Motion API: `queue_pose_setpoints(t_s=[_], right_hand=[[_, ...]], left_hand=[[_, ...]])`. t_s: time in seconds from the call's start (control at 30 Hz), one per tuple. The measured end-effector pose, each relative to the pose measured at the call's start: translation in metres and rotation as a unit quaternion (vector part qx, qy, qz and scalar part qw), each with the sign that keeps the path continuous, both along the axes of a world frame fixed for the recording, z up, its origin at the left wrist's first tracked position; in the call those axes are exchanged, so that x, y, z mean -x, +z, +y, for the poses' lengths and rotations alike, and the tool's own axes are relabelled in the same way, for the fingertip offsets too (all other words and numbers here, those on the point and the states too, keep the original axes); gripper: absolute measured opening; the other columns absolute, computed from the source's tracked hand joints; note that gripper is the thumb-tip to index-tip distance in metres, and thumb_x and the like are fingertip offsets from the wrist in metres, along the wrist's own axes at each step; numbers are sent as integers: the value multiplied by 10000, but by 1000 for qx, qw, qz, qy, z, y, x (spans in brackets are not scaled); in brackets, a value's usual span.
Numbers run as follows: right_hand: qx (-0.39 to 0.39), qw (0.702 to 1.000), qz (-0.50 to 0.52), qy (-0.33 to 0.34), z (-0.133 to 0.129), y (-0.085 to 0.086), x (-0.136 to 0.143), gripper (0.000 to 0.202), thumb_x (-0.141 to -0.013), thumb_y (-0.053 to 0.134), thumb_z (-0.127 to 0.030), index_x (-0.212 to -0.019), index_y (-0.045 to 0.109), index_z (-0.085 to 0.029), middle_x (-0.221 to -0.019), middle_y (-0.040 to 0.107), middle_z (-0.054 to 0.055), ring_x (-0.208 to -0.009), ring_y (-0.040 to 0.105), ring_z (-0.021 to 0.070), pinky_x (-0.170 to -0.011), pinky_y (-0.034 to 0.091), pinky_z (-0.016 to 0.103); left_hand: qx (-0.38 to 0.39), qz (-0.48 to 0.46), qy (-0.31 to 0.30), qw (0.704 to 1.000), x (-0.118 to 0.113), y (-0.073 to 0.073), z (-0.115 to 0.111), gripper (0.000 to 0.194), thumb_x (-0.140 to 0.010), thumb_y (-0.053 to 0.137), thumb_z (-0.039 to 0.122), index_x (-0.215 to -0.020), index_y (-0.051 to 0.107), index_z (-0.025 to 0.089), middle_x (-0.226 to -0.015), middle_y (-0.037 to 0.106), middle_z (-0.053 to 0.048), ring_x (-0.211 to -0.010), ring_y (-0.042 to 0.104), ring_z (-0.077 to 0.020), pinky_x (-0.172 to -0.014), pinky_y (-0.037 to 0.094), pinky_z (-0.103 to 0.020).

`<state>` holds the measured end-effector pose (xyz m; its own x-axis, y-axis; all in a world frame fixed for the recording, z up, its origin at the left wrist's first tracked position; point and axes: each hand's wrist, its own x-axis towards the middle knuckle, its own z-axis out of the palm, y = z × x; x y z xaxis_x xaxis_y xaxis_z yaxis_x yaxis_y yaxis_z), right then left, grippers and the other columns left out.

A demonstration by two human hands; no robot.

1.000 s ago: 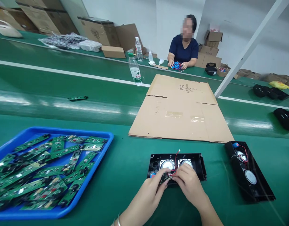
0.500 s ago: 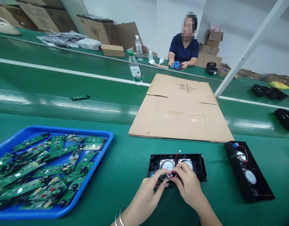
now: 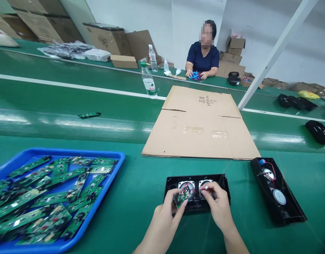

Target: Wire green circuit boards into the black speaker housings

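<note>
Speaker housing [image 3: 195,192], green bench [image 3: 141,190], white walls [image 3: 305,49]

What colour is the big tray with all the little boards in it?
The tray is bright blue, and the circuit boards heaped in it are green. The head view shows it.

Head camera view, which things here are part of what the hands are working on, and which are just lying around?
In hand:
left hand holding a small green circuit board
right hand at the red wires
black speaker housing

Lying about:
blue tray of circuit boards
second speaker housing
flattened cardboard
water bottle
</note>
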<state>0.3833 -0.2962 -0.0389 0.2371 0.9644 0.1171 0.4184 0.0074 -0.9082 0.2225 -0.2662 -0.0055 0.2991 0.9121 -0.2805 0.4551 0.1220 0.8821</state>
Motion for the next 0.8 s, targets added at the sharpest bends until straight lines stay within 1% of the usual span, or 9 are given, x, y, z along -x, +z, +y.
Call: queue_pose_setpoints(t_s=[0.07,0.13,0.2,0.27,0.37,0.43,0.53,0.63,0.8], right_hand=[[-30,999,-19,35,-1,1,0,140,-829,497,-258,-762,603,-194,-741,600,27,-689,545,149,-596,443,254],[-46,995,-45,72,-2,3,2,147,-830,503,-244,-769,630,-201,-737,591,26,-722,539,155,-640,442,277],[-33,993,-58,98,-1,7,4,160,-839,494,-236,-822,653,-216,-754,575,24,-745,535,153,-667,443,286],[-3,992,-51,115,-1,10,5,167,-839,497,-233,-847,664,-229,-764,556,19,-742,532,145,-654,446,273],[24,993,-37,112,0,12,3,137,-812,539,-213,-802,674,-227,-746,540,9,-712,526,134,-629,443,258],[13,994,-47,100,0,9,4,114,-792,563,-190,-774,672,-215,-720,535,6,-696,518,136,-621,436,263],[-43,992,-88,77,0,2,6,124,-801,549,-179,-735,653,-191,-675,520,6,-672,500,139,-602,419,276],[-107,981,-152,59,-1,-7,10,175,-830,509,-180,-700,625,-174,-642,500,7,-639,472,135,-586,397,282],[-146,957,-236,82,-1,-11,11,216,-862,450,-160,-717,611,-155,-655,502,23,-623,436,129,-546,362,257]], left_hand=[[-5,-2,-4,1000,-1,-3,0,223,-786,441,366,-967,461,238,-690,669,5,-635,656,-200,-540,486,-247],[-19,0,-13,1000,-2,-6,1,232,-790,433,362,-989,459,245,-730,684,-2,-642,658,-197,-551,490,-249],[-38,11,-29,999,-1,-8,2,234,-802,417,347,-1012,462,253,-776,694,-8,-653,662,-198,-574,494,-258],[-54,25,-45,997,1,-7,3,235,-813,401,329,-1027,469,260,-800,699,-9,-663,665,-202,-593,493,-267],[-61,32,-59,996,2,-4,3,235,-817,395,315,-1029,482,261,-803,702,-6,-673,667,-203,-600,494,-263],[-50,29,-63,996,2,-4,3,232,-810,408,321,-1016,491,258,-787,702,-5,-644,666,-194,-575,496,-251],[-26,20,-71,997,2,-6,4,235,-798,421,326,-1004,498,245,-727,693,-2,-625,665,-186,-550,506,-240],[-15,20,-78,997,2,-8,5,241,-800,409,325,-1008,497,241,-715,689,4,-630,668,-185,-549,518,-247],[-14,-4,-75,997,1,-9,7,242,-796,422,318,-1009,498,234,-787,702,0,-713,674,-177,-617,538,-248]])
